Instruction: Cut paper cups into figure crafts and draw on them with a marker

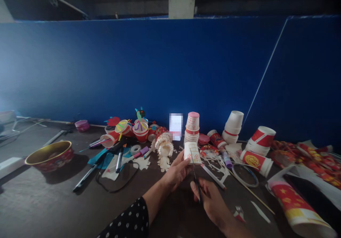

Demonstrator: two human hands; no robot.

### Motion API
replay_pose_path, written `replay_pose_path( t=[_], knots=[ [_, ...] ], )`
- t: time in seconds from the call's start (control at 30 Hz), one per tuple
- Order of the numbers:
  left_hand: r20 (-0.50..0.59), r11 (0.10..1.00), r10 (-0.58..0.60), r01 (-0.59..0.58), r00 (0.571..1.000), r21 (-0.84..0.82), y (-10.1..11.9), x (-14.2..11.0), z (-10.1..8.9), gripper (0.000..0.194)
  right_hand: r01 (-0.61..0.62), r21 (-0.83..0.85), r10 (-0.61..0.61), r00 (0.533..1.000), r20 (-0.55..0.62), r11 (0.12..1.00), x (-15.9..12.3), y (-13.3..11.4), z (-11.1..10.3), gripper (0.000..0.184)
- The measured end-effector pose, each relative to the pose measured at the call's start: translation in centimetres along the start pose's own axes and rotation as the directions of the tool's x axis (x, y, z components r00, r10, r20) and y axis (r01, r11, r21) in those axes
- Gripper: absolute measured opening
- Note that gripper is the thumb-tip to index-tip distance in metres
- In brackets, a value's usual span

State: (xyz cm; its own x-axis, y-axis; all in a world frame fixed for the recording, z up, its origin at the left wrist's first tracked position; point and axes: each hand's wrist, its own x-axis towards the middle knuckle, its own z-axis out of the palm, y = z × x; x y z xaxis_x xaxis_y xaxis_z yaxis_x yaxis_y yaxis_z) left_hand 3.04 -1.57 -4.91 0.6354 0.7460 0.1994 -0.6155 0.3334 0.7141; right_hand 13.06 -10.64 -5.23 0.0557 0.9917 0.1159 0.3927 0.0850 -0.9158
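Note:
My left hand (178,171) grips a white paper cup (188,152) by its left side; red line drawings show on the cup's wall. In my right hand (210,197) is a pair of scissors (196,183) with dark handles, its blades pointing up at the cup's lower edge and wall. Whether the blades are cutting the paper I cannot tell. Just behind the held cup rises a stack of paper cups (192,126) with a pink top and red drawings. A white marker (214,177) lies to the right of the scissors.
At the left stands a red and gold bowl (50,156). Decorated cups (140,133), a black marker (119,160) and tape (135,149) lie left of centre. White cup stacks (233,126), a tape ring (245,176), a wooden stick (253,191) and a red cup (301,207) are at right.

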Motion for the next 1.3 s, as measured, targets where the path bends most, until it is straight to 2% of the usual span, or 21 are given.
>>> replay_pose_path(
  t=[0.23, 0.67, 1.3],
  knots=[
    [0.033, 1.000, -0.013, 0.013, 0.999, -0.003, -0.2, 0.2, -0.5, 0.045, 0.018, -0.002, -0.018, 1.000, -0.018, 1.000, 0.1, 0.8, 0.1, 0.040],
    [0.042, 1.000, -0.004, 0.004, 0.999, 0.001, 0.0, 0.1, -0.2, 0.047, 0.010, 0.012, -0.009, 0.999, -0.032, 1.000, 0.0, 0.7, 0.1, 0.047],
    [0.028, 1.000, 0.023, -0.023, 0.999, -0.007, -0.1, 0.3, -0.2, 0.048, -0.027, 0.003, 0.027, 0.998, -0.053, 1.000, 0.1, 1.7, 0.4, 0.044]
  ],
)
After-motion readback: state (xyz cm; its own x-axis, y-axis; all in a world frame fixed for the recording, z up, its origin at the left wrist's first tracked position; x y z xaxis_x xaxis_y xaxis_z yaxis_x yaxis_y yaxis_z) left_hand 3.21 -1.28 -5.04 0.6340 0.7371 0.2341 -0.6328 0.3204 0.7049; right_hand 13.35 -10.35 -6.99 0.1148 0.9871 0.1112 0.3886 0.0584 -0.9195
